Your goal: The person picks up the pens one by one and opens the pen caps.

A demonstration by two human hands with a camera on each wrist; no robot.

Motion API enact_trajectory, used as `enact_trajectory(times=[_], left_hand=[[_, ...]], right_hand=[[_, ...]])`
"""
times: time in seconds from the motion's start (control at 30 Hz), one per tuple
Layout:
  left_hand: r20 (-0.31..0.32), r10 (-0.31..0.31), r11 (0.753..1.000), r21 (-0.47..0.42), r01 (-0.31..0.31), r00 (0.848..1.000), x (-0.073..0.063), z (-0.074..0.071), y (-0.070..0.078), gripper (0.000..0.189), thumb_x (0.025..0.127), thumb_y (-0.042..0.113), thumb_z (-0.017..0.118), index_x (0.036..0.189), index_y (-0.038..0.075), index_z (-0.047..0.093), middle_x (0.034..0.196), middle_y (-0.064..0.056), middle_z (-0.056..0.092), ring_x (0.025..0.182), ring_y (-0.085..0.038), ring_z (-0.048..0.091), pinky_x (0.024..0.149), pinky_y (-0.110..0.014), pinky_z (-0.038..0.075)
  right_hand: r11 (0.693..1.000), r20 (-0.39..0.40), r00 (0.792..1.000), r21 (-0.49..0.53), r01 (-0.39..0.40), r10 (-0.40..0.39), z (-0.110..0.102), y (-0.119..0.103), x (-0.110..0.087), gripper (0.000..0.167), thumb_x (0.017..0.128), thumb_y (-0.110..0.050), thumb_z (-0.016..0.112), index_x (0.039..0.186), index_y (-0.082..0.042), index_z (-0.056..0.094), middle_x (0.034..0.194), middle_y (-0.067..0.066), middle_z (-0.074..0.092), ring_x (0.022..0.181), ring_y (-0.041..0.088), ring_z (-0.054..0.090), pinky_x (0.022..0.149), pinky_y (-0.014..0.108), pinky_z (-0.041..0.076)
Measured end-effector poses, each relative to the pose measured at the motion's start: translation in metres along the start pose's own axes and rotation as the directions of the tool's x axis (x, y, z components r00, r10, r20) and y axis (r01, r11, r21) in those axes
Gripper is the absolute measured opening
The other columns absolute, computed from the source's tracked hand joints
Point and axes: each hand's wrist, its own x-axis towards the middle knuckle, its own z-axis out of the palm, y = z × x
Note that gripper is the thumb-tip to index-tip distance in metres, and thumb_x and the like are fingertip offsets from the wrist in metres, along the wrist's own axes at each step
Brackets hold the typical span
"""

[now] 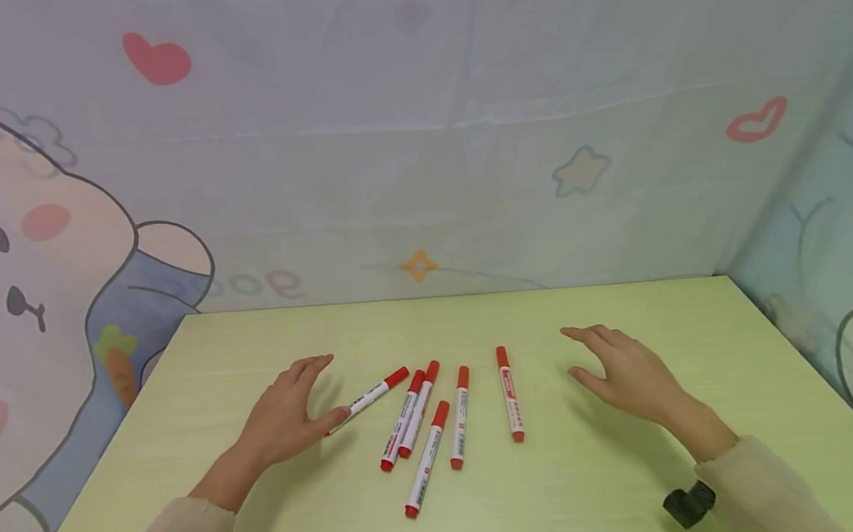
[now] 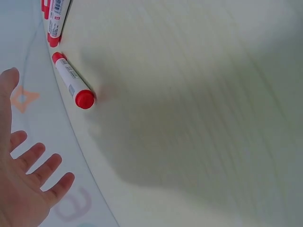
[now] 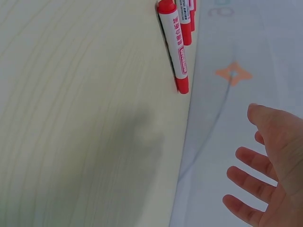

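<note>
Several white markers with red caps and red ends lie on the table between the two hands. Nearest my left hand is a slanted marker, partly covered by the thumb in the head view; the left wrist view shows that hand with spread fingers and nothing in it. Two markers lie side by side, with a front marker and another marker to their right. At the far right lies a single marker. My right hand hovers to its right, fingers extended, holding nothing.
The pale yellow-green table ends at a straight back edge. Behind it hangs a printed cloth with hearts, stars and a cartoon animal on the left. A dark wrist device sits by the right sleeve.
</note>
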Motion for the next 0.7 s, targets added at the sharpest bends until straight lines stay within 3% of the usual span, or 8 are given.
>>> enact_trajectory(times=[0.4,0.7], left_hand=[[0.052,-0.073,0.997,-0.036,0.075,0.996,0.005,0.012,0.002,0.076,0.073,0.042,0.073,0.136,0.012,0.041,0.122,-0.012,0.051,0.103,-0.029,0.053,0.072,-0.046,0.049],[0.106,-0.110,0.994,-0.012,0.111,0.988,0.011,0.019,0.004,0.077,0.070,0.041,0.077,0.134,0.012,0.044,0.114,-0.009,0.054,0.098,-0.024,0.055,0.069,-0.040,0.049]], right_hand=[[0.999,-0.009,1.000,0.038,-0.009,0.009,0.008,-0.011,0.008,0.053,0.078,-0.023,0.072,0.126,-0.013,0.053,0.110,0.004,0.062,0.090,0.019,0.061,0.062,0.034,0.050],[0.996,0.014,0.999,0.084,-0.043,0.042,0.012,-0.019,0.013,0.050,0.080,-0.023,0.071,0.125,-0.013,0.053,0.107,0.004,0.063,0.090,0.021,0.063,0.064,0.036,0.051]])
